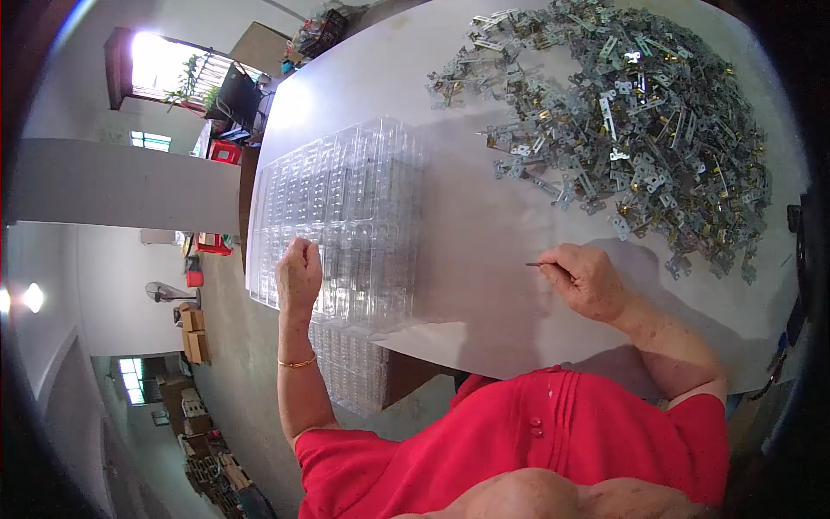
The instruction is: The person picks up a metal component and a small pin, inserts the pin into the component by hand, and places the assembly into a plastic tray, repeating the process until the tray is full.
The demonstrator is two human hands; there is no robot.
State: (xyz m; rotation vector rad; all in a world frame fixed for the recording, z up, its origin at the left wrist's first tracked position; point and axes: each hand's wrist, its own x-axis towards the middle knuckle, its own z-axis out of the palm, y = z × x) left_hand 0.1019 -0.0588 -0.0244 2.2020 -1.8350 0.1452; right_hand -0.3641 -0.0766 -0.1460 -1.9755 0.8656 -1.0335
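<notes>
My left hand [299,263] is closed over the near part of the clear plastic trays [346,199], its fingertips pressed together; whatever they may hold is hidden. The trays lie stacked on the pale table [450,225] and have rows of small compartments. My right hand [584,278] is over the table, right of the trays, pinching a thin dark metal piece [534,264] that points left. Beyond that hand lies a large heap of small metal parts [631,121], silvery with some brass-coloured bits.
More clear trays [350,368] are stacked below the table edge at the near left. Dark tools [778,359] lie at the table's right edge. Cardboard boxes [195,333], a fan [161,292] and a red stool [226,152] are farther off on the left.
</notes>
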